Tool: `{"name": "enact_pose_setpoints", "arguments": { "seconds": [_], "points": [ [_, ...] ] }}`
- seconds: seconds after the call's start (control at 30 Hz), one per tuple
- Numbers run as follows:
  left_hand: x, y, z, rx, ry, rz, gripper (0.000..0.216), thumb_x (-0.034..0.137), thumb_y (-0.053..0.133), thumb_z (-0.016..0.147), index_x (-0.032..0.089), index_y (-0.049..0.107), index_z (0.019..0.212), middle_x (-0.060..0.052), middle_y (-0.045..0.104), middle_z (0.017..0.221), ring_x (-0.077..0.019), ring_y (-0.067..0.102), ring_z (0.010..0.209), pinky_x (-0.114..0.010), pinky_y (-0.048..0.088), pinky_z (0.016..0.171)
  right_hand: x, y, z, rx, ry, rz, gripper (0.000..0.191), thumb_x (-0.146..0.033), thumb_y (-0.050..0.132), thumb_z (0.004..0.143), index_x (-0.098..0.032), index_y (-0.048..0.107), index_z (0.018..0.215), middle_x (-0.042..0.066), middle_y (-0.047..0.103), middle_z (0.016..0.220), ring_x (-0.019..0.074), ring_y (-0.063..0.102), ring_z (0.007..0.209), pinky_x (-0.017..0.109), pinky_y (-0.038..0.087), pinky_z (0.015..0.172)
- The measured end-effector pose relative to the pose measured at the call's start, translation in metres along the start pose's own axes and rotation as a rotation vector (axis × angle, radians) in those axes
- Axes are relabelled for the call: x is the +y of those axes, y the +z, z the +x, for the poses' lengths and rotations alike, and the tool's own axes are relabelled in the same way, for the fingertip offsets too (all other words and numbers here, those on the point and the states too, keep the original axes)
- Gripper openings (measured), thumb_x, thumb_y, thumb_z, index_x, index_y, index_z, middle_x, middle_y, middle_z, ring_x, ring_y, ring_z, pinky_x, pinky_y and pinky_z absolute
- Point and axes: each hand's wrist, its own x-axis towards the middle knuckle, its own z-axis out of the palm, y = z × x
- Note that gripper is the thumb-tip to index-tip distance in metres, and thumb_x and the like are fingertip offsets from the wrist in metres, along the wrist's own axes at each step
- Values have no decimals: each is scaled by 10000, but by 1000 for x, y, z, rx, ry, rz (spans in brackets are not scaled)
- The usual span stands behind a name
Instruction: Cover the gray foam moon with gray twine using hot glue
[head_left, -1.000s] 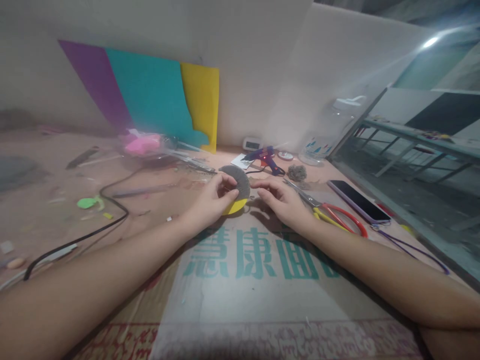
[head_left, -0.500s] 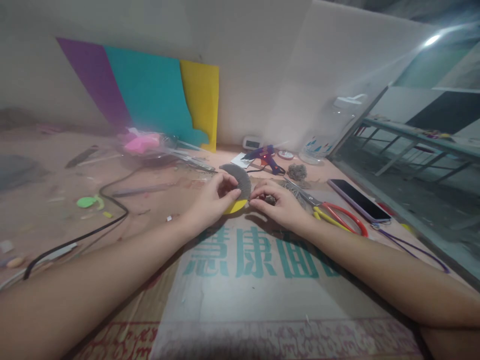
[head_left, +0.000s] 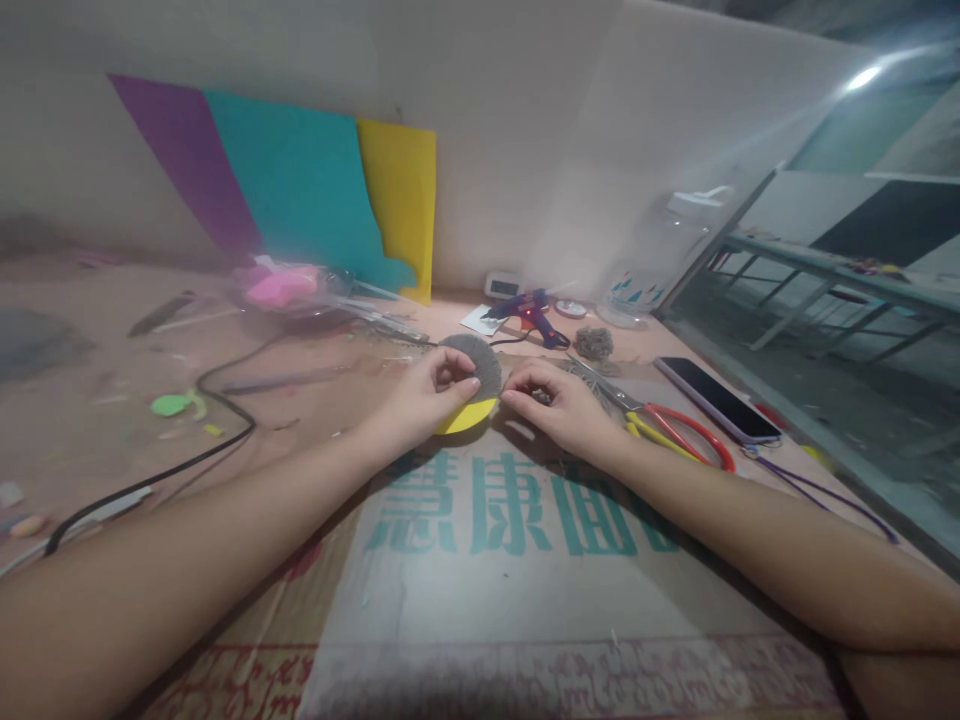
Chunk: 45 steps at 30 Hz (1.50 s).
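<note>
My left hand (head_left: 431, 395) is closed on a round yellow disc (head_left: 466, 416), thumb on its face and fingers curled at the upper edge. Grey yarn (head_left: 484, 362) in curved rows covers the disc's upper part; the lower part is bare yellow. At the disc's right edge my right hand (head_left: 555, 405) makes a pinch with thumb and forefinger. What sits between those fingertips is too small to make out. Loose grey yarn (head_left: 589, 378) lies behind the right hand, partly hidden by it. Scissors (head_left: 675, 432) with red and yellow handles lie just right of that hand.
A glue gun (head_left: 529, 315) with a red light and a grey yarn ball (head_left: 594, 343) lie behind the hands. At right are a phone (head_left: 716, 400) and a clear bottle (head_left: 645, 270). A black cable (head_left: 225, 440) crosses the left. Coloured sheets (head_left: 300, 190) lean on the wall.
The disc has tilted in my left hand, so its face looks rounder and more bare yellow shows. My right hand stays by its edge, fingers still pinched.
</note>
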Motion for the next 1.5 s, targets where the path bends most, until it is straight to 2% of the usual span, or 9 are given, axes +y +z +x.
{"name": "enact_pose_setpoints", "arguments": {
  "seconds": [0.17,0.3,0.4,0.63,0.8,0.9,1.13,1.5],
  "points": [
    [-1,0,0,0,37,14,229,277,688,721,183,521,846,13,577,820,-125,564,756,-257,465,702,5,0,0,-17,-18,3,106,-250,609,853,-193,648,773,21,644,811,159,584,778,296,449,748],
    [-1,2,-2,-9,62,25,215,283,671,741,188,510,849,12,573,816,-131,562,755,-266,457,703,6,-2,0,-14,-29,51,204,-282,521,918,-183,658,804,45,653,850,169,604,830,308,454,791],
    [-2,3,-4,-44,66,54,207,297,664,760,192,515,860,12,572,810,-135,559,740,-270,452,689,4,-4,1,5,26,61,237,-332,511,926,-182,644,799,42,649,827,171,598,801,302,456,756],
    [1,3,-8,-112,110,158,151,283,621,795,187,548,887,0,583,836,-145,564,779,-280,455,724,-2,-2,1,-48,108,125,192,-331,589,847,-186,607,723,1,616,715,142,555,675,273,448,664],
    [3,5,-14,-124,93,263,293,199,636,742,214,533,1015,-15,601,960,-159,585,850,-287,474,743,-4,0,0,-18,174,151,192,-334,587,841,-185,600,720,-17,603,664,124,533,605,254,427,595],
    [0,6,-15,-139,162,273,334,187,646,728,222,501,1026,-26,596,1019,-172,596,924,-304,480,804,-5,-1,-1,-8,162,119,189,-332,594,837,-187,614,717,-10,624,680,132,557,632,256,442,613],
    [-2,5,-14,-111,264,437,296,196,620,762,221,474,1018,-30,591,1020,-179,581,940,-317,467,833,-7,-1,-2,-16,133,76,186,-330,594,844,-193,631,722,10,652,729,155,581,694,276,466,656],
    [-3,4,-14,-89,306,482,267,176,589,781,220,470,1016,-28,590,1046,-177,570,959,-311,453,851,-7,1,-3,-56,163,97,175,-337,601,843,-188,630,757,9,658,740,154,598,677,278,468,640]
  ]
}}
